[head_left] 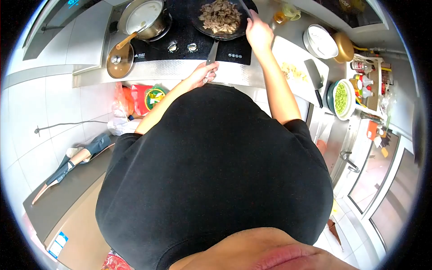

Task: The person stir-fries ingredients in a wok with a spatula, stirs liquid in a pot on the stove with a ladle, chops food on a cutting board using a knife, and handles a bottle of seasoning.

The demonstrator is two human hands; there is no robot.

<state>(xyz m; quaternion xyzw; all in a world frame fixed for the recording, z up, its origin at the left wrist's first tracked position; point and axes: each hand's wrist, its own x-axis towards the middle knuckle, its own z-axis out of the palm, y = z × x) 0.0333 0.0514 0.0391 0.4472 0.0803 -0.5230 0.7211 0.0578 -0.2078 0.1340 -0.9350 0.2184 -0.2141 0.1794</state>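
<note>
A dark frying pan (196, 26) sits on the right part of the black cooktop (148, 53), with browned sliced meat (219, 17) in it. My left hand (202, 74) is closed round the end of the pan's handle (212, 52). Above the pan's right edge, my right hand (259, 34) grips a spatula (246, 9), whose far end is cut off by the frame's top. To the left stands a steel pot (155, 28) holding whitish liquid, with a wooden-handled utensil (127, 40) resting across its rim.
A glass lid (119, 67) lies at the counter's left front. Rightward are a white cutting board (281, 47) with chopped pale pieces, a cleaver (313, 74), a white bowl (320, 41) and a colander (350, 100) of green vegetable pieces. Bottles (360, 67) line a shelf.
</note>
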